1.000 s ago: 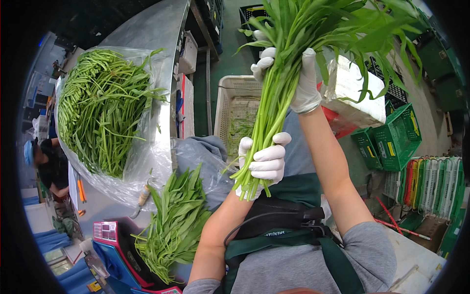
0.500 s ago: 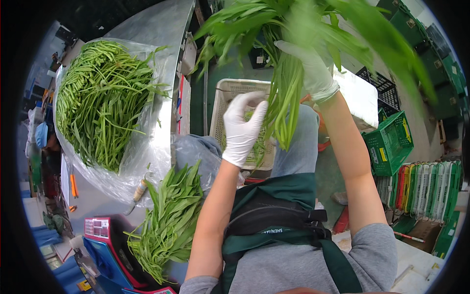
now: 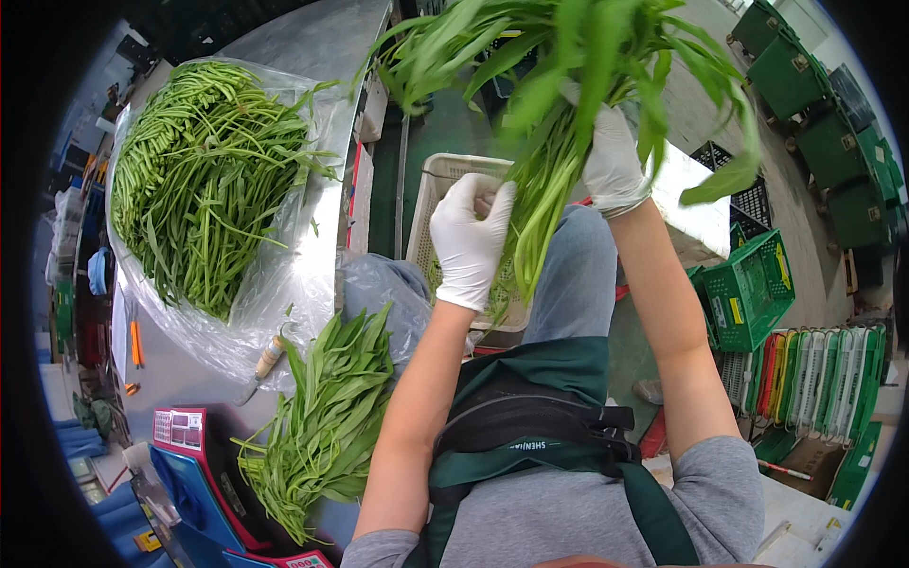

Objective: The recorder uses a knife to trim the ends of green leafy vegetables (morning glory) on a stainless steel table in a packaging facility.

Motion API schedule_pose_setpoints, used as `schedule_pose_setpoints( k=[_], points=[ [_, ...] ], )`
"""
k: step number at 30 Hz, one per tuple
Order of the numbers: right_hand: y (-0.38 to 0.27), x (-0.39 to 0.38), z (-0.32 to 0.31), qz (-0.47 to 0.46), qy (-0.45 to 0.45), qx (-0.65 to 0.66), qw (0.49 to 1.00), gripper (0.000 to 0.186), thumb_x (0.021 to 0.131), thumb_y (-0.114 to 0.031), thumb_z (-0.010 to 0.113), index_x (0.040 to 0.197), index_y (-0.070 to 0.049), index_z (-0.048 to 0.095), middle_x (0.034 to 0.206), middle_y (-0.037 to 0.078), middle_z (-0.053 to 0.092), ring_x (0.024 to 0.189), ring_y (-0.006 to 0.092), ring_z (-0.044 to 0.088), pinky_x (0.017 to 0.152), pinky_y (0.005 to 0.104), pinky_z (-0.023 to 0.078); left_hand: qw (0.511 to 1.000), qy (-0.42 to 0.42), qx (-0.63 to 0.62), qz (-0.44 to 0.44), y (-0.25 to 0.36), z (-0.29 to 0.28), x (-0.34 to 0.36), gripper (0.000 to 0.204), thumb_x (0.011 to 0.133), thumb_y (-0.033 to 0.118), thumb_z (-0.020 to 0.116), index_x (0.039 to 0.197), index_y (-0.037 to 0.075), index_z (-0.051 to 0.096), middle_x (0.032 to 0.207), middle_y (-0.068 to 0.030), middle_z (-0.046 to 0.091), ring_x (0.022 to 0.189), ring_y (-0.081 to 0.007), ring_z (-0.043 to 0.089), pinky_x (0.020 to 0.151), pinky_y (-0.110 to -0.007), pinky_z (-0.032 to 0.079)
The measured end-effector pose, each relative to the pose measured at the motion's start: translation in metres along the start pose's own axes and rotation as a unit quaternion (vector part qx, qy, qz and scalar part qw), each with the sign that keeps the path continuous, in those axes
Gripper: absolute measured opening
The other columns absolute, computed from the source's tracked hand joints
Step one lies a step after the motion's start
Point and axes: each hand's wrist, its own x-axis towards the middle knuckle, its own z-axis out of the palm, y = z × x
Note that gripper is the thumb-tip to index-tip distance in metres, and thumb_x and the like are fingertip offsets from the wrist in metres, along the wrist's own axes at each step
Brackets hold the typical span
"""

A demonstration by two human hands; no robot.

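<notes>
My right hand [image 3: 614, 166], in a white glove, is wrapped around a bunch of water spinach [image 3: 549, 204]. Its stems hang down and its long leaves spread above, partly blurred. At the left side of these stems is my gloved left hand [image 3: 471, 235], fingers curled in against the thumb; whatever they pinch is hidden. Below the bunch, between my knees, stands a cream plastic basket [image 3: 445, 170] with bits of greens inside.
A big heap of greens [image 3: 204, 189] lies on clear plastic on the metal table [image 3: 294, 30]. Nearer me are a smaller leafy pile [image 3: 327, 417], a wooden-handled knife [image 3: 269, 358] and a red-and-blue scale [image 3: 204, 483]. Green crates [image 3: 748, 293] and a white box [image 3: 686, 204] stand right.
The bunch has tipped and shifted slightly left, its leaves swinging. My right hand has lowered a little, and my left hand's fingers have drawn closer together beside the stems.
</notes>
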Motion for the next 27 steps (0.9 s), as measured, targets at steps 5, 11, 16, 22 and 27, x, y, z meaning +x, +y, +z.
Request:
schedule_pose_setpoints(
  k=[5, 11, 16, 22, 27],
  points=[
    [-0.014, 0.026, -0.032, -0.086, 0.051, -0.003, 0.995, 0.022, 0.082, -0.01, 0.067, 0.102, -0.001, 0.063, 0.092, 0.007, 0.067, 0.078, 0.0186, 0.066, 0.07, 0.0312, 0.056, 0.999, -0.018, 0.024, -0.04, -0.029, -0.006, -0.007, 0.015, 0.08, 0.014, 0.07, 0.078, 0.003, 0.06, 0.066, -0.0069, 0.058, 0.055, -0.0165, 0.055, 0.055, -0.029, 0.045],
    [-0.041, 0.028, -0.047, -0.108, 0.029, 0.12, 0.987, 0.018, 0.085, -0.009, 0.065, 0.102, -0.005, 0.064, 0.097, 0.007, 0.067, 0.086, 0.0224, 0.064, 0.081, 0.0395, 0.053, 0.973, -0.075, 0.179, -0.126, -0.085, -0.024, -0.009, 0.025, 0.078, 0.027, 0.072, 0.082, 0.003, 0.064, 0.065, -0.0062, 0.061, 0.059, -0.0153, 0.058, 0.06, -0.03, 0.046],
    [-0.047, 0.013, -0.051, -0.102, 0.012, 0.168, 0.98, 0.02, 0.089, -0.015, 0.06, 0.106, -0.004, 0.062, 0.097, 0.01, 0.066, 0.086, 0.0249, 0.063, 0.08, 0.0418, 0.053, 0.981, -0.029, 0.127, -0.147, -0.098, -0.044, 0.007, 0.034, 0.081, 0.03, 0.069, 0.1, 0.003, 0.063, 0.093, -0.0109, 0.067, 0.083, -0.0199, 0.064, 0.076, -0.031, 0.049],
    [-0.04, 0.006, -0.048, -0.09, 0.047, 0.15, 0.983, 0.022, 0.092, -0.02, 0.055, 0.103, -0.001, 0.059, 0.092, 0.011, 0.065, 0.084, 0.0263, 0.062, 0.083, 0.0422, 0.051, 0.992, 0.011, -0.127, -0.024, 0.0, -0.056, 0.01, 0.017, 0.084, 0.009, 0.065, 0.099, 0.001, 0.064, 0.088, -0.0053, 0.064, 0.079, -0.0108, 0.059, 0.075, -0.025, 0.047],
    [-0.035, -0.003, -0.041, -0.081, -0.004, 0.167, 0.983, 0.024, 0.092, -0.021, 0.054, 0.102, 0.0, 0.059, 0.093, 0.012, 0.063, 0.085, 0.0266, 0.062, 0.083, 0.0445, 0.052, 0.967, -0.138, -0.026, 0.211, 0.056, -0.051, -0.003, 0.018, 0.081, 0.009, 0.066, 0.099, 0.007, 0.067, 0.096, -0.0087, 0.061, 0.067, -0.019, 0.059, 0.062, -0.03, 0.048]
  ],
)
